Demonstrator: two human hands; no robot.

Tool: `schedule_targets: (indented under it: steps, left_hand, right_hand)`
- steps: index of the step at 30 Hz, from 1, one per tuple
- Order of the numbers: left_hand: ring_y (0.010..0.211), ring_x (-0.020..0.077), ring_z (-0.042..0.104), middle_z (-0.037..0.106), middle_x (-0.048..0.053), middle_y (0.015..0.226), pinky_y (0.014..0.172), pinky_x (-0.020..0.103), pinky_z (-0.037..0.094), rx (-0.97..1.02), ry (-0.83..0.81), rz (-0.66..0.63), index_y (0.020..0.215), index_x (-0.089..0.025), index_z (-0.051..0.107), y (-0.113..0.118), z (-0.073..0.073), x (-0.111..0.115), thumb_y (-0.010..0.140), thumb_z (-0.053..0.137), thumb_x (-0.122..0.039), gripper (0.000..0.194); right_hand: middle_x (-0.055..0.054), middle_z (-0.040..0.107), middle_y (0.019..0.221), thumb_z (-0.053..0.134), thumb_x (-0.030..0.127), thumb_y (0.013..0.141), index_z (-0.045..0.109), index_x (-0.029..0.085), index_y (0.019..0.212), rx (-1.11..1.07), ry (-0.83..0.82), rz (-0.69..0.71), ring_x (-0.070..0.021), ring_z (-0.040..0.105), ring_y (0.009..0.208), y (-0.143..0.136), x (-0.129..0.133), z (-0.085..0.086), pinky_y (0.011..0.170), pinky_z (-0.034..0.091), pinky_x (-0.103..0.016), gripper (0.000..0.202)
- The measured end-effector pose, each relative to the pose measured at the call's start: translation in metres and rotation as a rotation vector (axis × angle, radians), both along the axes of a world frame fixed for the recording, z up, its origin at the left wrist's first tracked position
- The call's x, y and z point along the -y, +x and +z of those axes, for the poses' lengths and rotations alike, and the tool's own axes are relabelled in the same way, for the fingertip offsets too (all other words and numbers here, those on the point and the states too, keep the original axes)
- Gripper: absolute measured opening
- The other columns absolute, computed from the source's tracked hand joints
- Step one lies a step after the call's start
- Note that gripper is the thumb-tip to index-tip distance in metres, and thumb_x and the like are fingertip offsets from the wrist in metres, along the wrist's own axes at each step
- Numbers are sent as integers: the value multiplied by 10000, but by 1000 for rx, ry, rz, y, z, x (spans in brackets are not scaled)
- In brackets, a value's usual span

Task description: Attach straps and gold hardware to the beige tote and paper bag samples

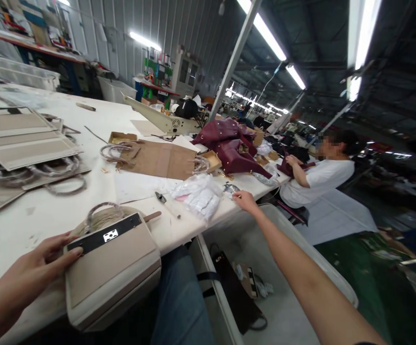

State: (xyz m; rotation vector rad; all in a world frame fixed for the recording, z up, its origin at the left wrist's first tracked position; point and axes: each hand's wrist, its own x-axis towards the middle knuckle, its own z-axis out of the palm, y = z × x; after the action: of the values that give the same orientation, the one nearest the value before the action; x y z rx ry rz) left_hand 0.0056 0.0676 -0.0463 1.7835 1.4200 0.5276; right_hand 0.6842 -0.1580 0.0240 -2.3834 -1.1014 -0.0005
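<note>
your left hand [48, 256] pinches the bag [116, 273] at the table's [6, 239] near edge, likely to steady it; right hand's [244, 200] fingers curl near small dark pieces [230, 188], grip unclear.

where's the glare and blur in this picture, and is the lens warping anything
In the head view, the ceiling light glares white and the right edge looks dim and smeared; also in the head view, the handbag is fairly clear, while the right forearm seems stretched toward the bottom.
</note>
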Motion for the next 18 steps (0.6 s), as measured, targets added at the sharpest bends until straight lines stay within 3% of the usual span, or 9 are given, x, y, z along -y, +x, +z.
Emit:
schedule_targets:
  steps: [4,7,14,18]
  left_hand:
    - [1491,477,616,613,110,1680,1200,675,561,64,-96,10,1406,-284,698,-7,-15,-5,804,743,-797,793]
    - [1471,474,634,605,91,1691,1199,677,562,57,-112,23,1410,-305,694,-10,-19,-5,804,749,-799,784]
    - [1487,429,631,628,57,1672,1204,626,566,34,-117,55,1450,-356,671,-6,-10,0,821,730,-807,776]
    - [1473,429,640,702,52,1586,1042,549,665,20,-153,58,1433,-365,685,-4,-4,1,747,763,-831,833]
  right_hand:
    - [-65,872,963,797,316,829,870,242,866,7,-88,63,-260,774,915,32,-1,-24,954,591,-344,110]
    - [-71,863,956,773,330,850,860,229,889,8,-118,97,-261,766,933,48,-6,-35,934,577,-336,139]
    - [-52,844,902,731,360,878,830,212,877,1,-125,180,-235,740,881,68,-5,-39,849,553,-299,178]
    - [-67,862,967,698,376,908,847,198,960,6,-95,160,-247,757,911,67,-3,-42,862,565,-312,238]
